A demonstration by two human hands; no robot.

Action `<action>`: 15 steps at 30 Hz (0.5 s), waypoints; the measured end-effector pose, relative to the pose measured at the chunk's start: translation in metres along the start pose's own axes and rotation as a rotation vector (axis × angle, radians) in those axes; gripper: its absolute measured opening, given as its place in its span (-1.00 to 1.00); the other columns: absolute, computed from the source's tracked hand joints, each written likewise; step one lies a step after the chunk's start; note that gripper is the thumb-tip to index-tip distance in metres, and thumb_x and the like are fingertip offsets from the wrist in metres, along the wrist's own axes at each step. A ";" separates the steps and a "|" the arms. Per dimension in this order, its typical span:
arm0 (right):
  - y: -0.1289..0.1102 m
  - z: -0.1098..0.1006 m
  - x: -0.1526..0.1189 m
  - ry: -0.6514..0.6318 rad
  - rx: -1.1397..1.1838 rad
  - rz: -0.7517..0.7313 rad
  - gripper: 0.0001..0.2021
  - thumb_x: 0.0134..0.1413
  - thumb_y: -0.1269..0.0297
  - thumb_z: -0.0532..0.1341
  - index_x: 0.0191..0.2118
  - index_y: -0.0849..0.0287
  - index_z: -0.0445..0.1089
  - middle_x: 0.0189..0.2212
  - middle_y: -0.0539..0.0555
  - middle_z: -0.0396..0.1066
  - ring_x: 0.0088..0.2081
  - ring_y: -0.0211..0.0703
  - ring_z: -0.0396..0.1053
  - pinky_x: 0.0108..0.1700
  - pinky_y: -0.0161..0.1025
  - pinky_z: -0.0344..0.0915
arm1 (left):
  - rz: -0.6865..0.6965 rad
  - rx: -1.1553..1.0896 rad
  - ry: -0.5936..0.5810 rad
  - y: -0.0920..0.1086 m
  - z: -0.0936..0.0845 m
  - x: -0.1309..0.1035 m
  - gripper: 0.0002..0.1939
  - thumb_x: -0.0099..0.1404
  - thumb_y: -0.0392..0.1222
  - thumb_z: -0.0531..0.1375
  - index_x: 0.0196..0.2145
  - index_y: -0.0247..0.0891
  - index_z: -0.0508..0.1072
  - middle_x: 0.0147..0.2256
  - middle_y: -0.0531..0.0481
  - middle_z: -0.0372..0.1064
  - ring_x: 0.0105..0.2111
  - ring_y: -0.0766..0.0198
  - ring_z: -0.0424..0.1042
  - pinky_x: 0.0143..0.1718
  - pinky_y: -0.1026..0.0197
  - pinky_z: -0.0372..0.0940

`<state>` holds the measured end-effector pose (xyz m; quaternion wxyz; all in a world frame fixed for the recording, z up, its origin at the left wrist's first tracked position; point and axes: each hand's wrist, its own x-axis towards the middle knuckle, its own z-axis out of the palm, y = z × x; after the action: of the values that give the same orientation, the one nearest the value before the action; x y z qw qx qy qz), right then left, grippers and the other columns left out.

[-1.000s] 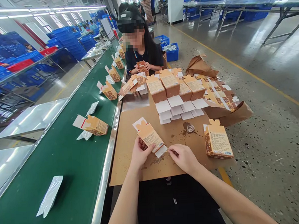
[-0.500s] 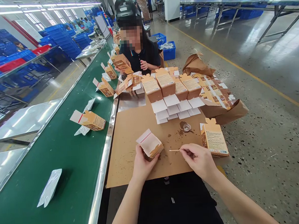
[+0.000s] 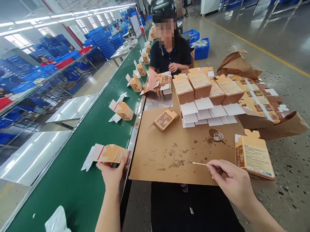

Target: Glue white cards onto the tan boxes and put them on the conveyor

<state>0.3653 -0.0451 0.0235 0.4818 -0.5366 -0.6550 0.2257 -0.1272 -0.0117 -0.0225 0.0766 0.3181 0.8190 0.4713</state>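
Note:
My left hand [image 3: 111,172] grips a small brown carton [image 3: 115,153] by its lower side, over the near edge of the green conveyor belt [image 3: 96,191]. The carton's white flap with a red strip stands out to the left, beside a clear plastic packet [image 3: 88,160]. In my right hand [image 3: 227,174] a thin cotton swab [image 3: 199,164] is pinched, its tip pointing left above the stained cardboard sheet [image 3: 151,147]. Beyond the swab sits a small clear dish [image 3: 218,136] in a wet patch. Another closed-looking carton [image 3: 166,119] lies on the cardboard.
Stacked cartons [image 3: 200,84] stand at the cardboard's far side; flat cartons [image 3: 254,155] lie at right. A co-worker [image 3: 171,53] sits opposite, one hand on a carton pile [image 3: 166,82]. More cartons [image 3: 122,110] and a plastic packet [image 3: 57,226] rest on the belt.
My left hand has carried its carton left from the cardboard to the belt. The co-worker's carton has left their hand, and one now lies on the cardboard. The view has shifted left.

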 end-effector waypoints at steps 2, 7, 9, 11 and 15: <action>0.001 0.003 0.002 -0.006 0.006 -0.023 -0.73 0.58 0.15 0.38 -0.26 -0.06 0.71 -0.44 0.00 0.74 -0.56 -0.07 0.63 -0.45 -0.21 0.63 | -0.039 -0.004 0.035 -0.002 0.001 0.014 -0.09 -0.06 0.09 0.63 0.07 0.05 0.16 0.07 -0.14 0.64 0.16 -0.25 0.77 0.40 -0.46 0.62; 0.000 0.002 0.009 -0.047 0.019 0.010 -0.70 0.62 0.08 0.36 -0.25 -0.07 0.74 -0.38 0.07 0.78 -0.52 0.01 0.65 -0.41 -0.12 0.69 | -0.099 -0.074 -0.008 0.006 0.007 0.035 0.00 -0.07 0.07 0.68 0.17 0.00 0.21 0.11 -0.15 0.59 0.27 -0.29 0.71 0.55 -0.51 0.47; 0.000 -0.006 0.008 -0.041 0.016 0.035 -0.69 0.61 0.03 0.38 -0.26 -0.09 0.74 -0.40 0.08 0.77 -0.53 0.06 0.66 -0.40 -0.08 0.72 | -0.083 -0.132 0.009 0.005 0.004 0.031 0.12 -0.08 0.10 0.72 0.28 -0.03 0.22 0.21 -0.23 0.55 0.42 -0.32 0.62 0.64 -0.49 0.37; 0.003 -0.018 0.003 0.004 -0.008 0.056 -0.69 0.60 -0.02 0.40 -0.26 -0.11 0.74 -0.42 0.07 0.75 -0.54 0.07 0.65 -0.41 -0.05 0.73 | -0.050 -0.151 0.115 0.004 -0.003 0.021 0.24 -0.08 0.14 0.73 0.41 -0.07 0.21 0.35 -0.33 0.47 0.55 -0.37 0.48 0.70 -0.48 0.27; 0.011 -0.039 -0.014 0.096 -0.103 0.085 -0.72 0.60 -0.05 0.42 -0.23 -0.17 0.76 -0.46 0.02 0.71 -0.56 0.05 0.63 -0.42 -0.06 0.72 | 0.200 -0.174 0.285 0.027 -0.005 -0.004 0.12 0.15 0.23 0.59 0.50 -0.15 0.26 0.45 -0.40 0.32 0.57 -0.38 0.42 0.68 -0.51 0.30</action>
<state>0.4045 -0.0627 0.0264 0.4743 -0.5983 -0.6184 0.1861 -0.1136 -0.0082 0.0015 -0.0601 0.3199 0.7420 0.5861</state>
